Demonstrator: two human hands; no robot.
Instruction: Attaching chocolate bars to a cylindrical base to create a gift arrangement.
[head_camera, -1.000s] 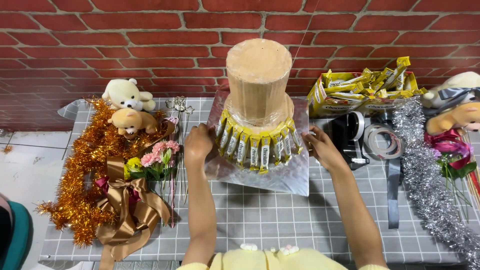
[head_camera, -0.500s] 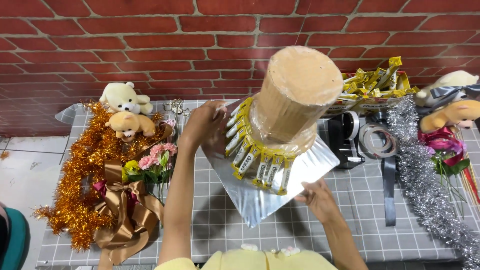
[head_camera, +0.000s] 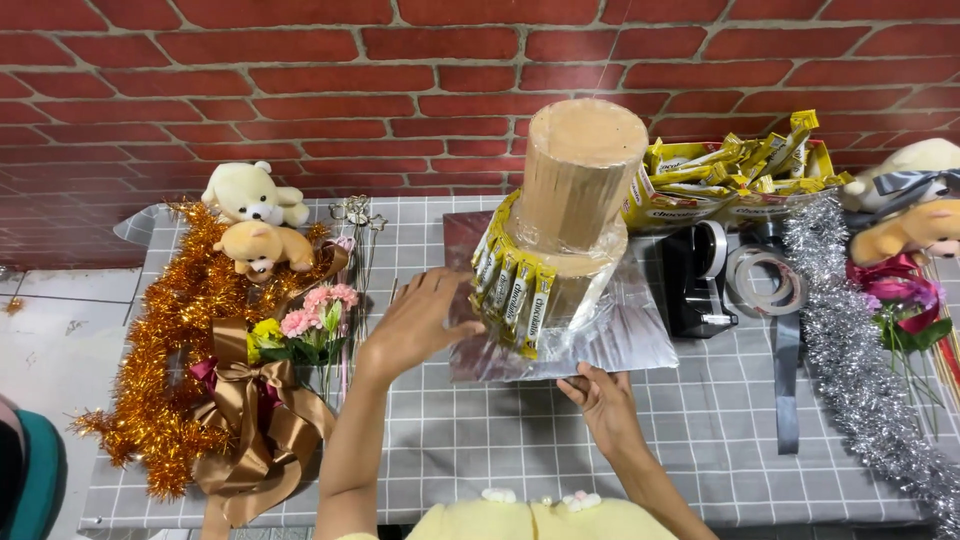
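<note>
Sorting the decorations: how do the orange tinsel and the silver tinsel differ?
The orange tinsel lies bunched at the table's left, with two toy bears and a brown bow on it. The silver tinsel runs in a long strand down the right side. Both are shiny, bristly garlands on the checked cloth.

A two-tiered brown cardboard cylinder tower (head_camera: 578, 195), its lower tier ringed with yellow snack sachets (head_camera: 508, 290), stands on a square silver foil board (head_camera: 625, 335) on the grey checked table (head_camera: 720, 430). The left hand (head_camera: 418, 322) lies open against the board's left edge beside the sachets; the right hand (head_camera: 600, 398) touches the board's near edge, fingers spread. To the left lie orange tinsel (head_camera: 165, 340), a brown satin bow (head_camera: 262, 420), pink and yellow artificial flowers (head_camera: 305, 325) and two small plush bears (head_camera: 255, 220). To the right — a black tape dispenser (head_camera: 698, 285), a heap of yellow sachets (head_camera: 740, 170) and silver tinsel (head_camera: 850, 360), all before a red brick wall (head_camera: 300, 90).
</note>
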